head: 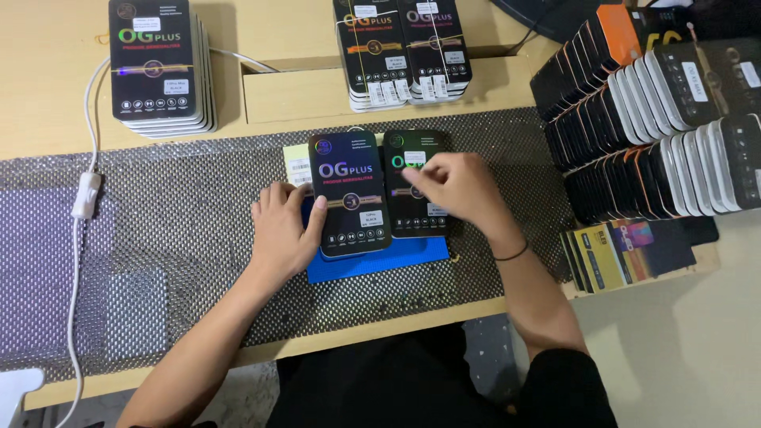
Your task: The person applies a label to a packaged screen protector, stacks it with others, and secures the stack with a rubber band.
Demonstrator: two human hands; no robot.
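Black boxes (pixel 349 194) under both hands

The right hand (pixel 456 186) covered the middle of the right-hand black box (pixel 414 186), so its label and artwork could not be made out. The left hand (pixel 284 230) hid the left edge of the other black box (pixel 349 194). Both boxes concealed most of the blue pad (pixel 380 260) — only its lower strip showed. The stacked boxes at the right (pixel 658 119) ran off the frame's edge, and the white cable (pixel 79 261) left the picture at the bottom — its end unseen.
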